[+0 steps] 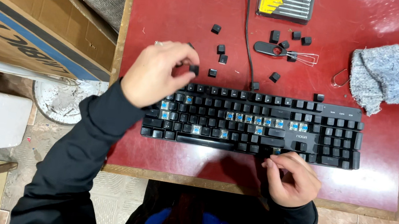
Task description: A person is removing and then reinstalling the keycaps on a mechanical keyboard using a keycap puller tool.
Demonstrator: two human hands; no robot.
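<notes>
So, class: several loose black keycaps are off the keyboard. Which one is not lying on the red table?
The keycap pinched in the left hand, raised above the keyboard; all the others rest on the table.

I am counting one black keyboard [255, 122], one grey cloth [381, 75], one screwdriver case [284, 2], one keycap puller [286, 53], and roughly a dozen loose keycaps [221, 49].

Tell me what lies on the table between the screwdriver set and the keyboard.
In the head view, between the screwdriver set and the keyboard: loose black keycaps, a keycap puller and the keyboard's cable.
</notes>
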